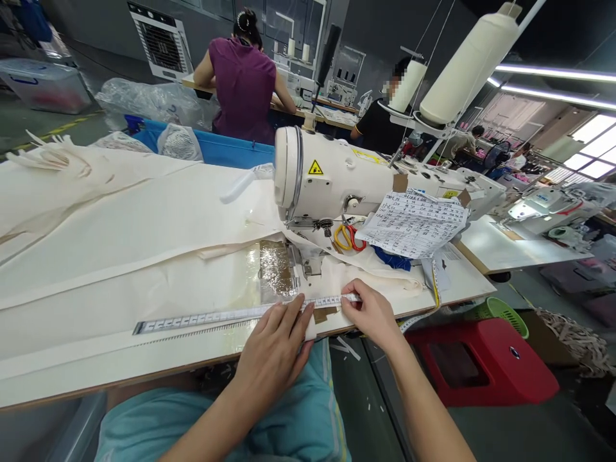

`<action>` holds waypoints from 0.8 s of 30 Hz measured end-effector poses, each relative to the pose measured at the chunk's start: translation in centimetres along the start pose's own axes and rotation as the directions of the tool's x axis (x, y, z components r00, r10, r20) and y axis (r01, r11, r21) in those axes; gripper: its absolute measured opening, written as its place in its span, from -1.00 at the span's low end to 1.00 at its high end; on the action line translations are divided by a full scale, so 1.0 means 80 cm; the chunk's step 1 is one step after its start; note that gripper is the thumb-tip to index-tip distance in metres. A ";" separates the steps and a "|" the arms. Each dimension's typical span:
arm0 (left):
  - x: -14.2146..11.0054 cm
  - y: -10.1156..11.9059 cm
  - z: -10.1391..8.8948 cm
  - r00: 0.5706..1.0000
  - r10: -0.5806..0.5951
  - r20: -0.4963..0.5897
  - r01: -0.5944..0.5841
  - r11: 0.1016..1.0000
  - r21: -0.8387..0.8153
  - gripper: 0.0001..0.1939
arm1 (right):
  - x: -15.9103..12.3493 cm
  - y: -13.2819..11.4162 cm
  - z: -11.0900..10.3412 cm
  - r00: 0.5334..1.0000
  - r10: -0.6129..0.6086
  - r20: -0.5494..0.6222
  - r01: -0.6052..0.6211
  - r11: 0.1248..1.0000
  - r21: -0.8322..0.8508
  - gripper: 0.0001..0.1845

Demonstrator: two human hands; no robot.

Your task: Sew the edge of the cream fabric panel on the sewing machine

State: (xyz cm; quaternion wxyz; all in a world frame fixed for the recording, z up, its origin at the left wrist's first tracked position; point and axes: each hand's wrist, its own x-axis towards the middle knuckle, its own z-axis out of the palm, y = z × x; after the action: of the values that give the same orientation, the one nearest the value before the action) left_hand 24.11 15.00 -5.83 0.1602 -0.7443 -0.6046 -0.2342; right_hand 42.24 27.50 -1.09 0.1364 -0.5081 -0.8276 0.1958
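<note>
A white measuring tape (216,317) lies stretched along the front edge of cream fabric (120,256) on the sewing table. My left hand (274,343) lies flat with fingers stretched out, pressing the tape down near its middle. My right hand (368,311) pinches the tape's right end against the fabric. Just behind my hands stands the white sewing machine (346,176), its presser foot (308,263) resting near a shiny metal plate.
Yellow and red scissors (347,236) and a printed paper sheet (414,224) lie under the machine arm. A red stool (481,366) and a green basket (500,312) stand to the right on the floor. Other people work at tables behind. Big thread cones (469,64) stand above.
</note>
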 end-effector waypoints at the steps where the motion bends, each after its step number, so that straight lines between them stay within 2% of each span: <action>1: 0.000 0.000 0.000 1.000 -0.002 -0.006 0.002 1.000 -0.004 -0.56 | -0.001 0.001 0.000 1.000 -0.007 -0.006 0.007 1.000 0.011 -0.94; 20: 0.000 0.001 -0.002 1.000 -0.011 0.004 0.011 1.000 -0.021 -0.55 | -0.008 0.005 0.006 0.999 -0.028 -0.046 0.030 0.999 0.041 -0.91; 24: 0.000 0.001 0.000 1.000 -0.006 -0.012 0.005 1.000 -0.014 -0.55 | -0.008 0.001 0.003 0.999 -0.031 -0.042 0.032 0.999 0.033 -0.84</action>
State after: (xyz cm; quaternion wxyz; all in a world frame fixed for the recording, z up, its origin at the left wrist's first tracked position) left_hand 24.17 14.97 -5.82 0.1579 -0.7423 -0.6039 -0.2435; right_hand 42.48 26.89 -1.33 0.1650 -0.4966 -0.8291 0.1969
